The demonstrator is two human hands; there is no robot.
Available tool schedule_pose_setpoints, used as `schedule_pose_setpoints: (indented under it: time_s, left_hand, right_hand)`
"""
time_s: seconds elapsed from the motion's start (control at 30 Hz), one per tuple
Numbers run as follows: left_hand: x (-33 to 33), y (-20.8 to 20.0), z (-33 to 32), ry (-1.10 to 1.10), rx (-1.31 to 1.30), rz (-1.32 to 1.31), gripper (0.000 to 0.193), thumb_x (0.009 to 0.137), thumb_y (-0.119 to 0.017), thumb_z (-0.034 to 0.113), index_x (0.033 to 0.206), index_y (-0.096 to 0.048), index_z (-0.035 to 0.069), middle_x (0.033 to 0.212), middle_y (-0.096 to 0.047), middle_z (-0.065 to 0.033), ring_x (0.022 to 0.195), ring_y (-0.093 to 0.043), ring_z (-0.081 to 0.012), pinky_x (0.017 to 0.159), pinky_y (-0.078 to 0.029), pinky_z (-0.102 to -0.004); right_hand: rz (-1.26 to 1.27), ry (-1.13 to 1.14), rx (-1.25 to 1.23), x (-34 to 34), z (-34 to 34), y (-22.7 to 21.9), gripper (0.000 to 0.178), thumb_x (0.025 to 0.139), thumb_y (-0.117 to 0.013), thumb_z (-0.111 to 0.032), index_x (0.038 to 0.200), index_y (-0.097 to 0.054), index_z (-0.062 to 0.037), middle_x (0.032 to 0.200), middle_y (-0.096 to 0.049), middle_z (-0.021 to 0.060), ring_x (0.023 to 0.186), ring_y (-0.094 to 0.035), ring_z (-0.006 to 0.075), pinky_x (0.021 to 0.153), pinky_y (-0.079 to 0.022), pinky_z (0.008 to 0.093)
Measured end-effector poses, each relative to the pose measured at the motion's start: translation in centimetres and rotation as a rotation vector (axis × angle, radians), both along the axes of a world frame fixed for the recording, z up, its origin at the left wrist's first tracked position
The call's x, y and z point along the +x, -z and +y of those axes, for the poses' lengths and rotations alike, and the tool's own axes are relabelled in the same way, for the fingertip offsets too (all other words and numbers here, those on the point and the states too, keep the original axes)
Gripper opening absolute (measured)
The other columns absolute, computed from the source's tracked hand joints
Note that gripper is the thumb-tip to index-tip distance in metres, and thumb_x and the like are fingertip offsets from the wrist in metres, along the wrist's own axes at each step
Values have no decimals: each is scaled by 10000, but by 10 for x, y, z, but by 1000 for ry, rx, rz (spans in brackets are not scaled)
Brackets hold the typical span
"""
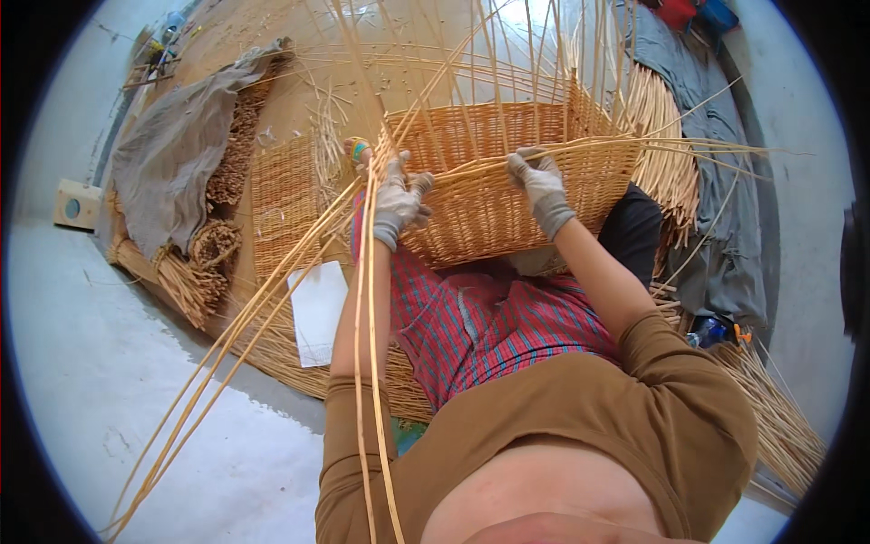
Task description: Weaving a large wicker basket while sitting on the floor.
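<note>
Just beyond the wearer's plaid cloth (517, 317), at the near edge of the wicker basket (507, 213), I judged weaving along the top to be in hand. The gloved right hand (540, 180) pinched the edge strands (476, 168); the left hand (400, 195) curled at the left corner beside crossing rods (372, 181), its exact grip unclear to me. Next seemed to call for drawing a strand snugly past a stake (490, 63). Over my distant feed, the basket looked honey-brown, tilted and tightly woven.
</note>
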State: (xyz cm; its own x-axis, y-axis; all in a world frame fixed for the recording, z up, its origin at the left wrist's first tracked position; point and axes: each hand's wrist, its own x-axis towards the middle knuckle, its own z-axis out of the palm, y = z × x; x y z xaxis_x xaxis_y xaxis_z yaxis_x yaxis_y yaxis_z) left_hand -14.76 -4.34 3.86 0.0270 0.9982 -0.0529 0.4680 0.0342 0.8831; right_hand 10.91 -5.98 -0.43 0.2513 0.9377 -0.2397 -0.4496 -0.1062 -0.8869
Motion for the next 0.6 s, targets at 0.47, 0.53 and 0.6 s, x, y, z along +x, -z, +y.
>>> schedule_pose_setpoints:
  time_s: [0.47, 0.53, 0.6]
  left_hand:
    - [21, 37, 0, -192, 68, -158, 224, 912, -714, 183, 909, -523, 64, 740, -598, -35, 472, -592, -134, 405, -508, -276]
    - [33, 16, -11, -270, -146, -422, 259, 910, -716, 195, 1001, -490, 105, 754, -608, -46, 455, -579, -133, 366, -460, -292]
    - [36, -5, -11, -301, -174, -398, 380, 883, -754, 249, 1015, -423, 117, 702, -578, -43, 424, -558, -139, 336, -418, -306]
  right_hand:
    - [-70, -137, 655, 4, 22, 1, 414, 1055, -427, -129, 1458, -360, -192, 850, -659, 73, 941, -680, 193, 695, -558, 340]
    - [-60, -89, 355, 5, -11, 6, 293, 1075, -393, -239, 1362, -435, -197, 810, -668, 48, 808, -696, 178, 464, -485, 284]
    - [-13, -77, 333, 1, 0, -9, 245, 1074, -400, -264, 1300, -459, -190, 799, -669, 49, 794, -694, 174, 440, -459, 265]
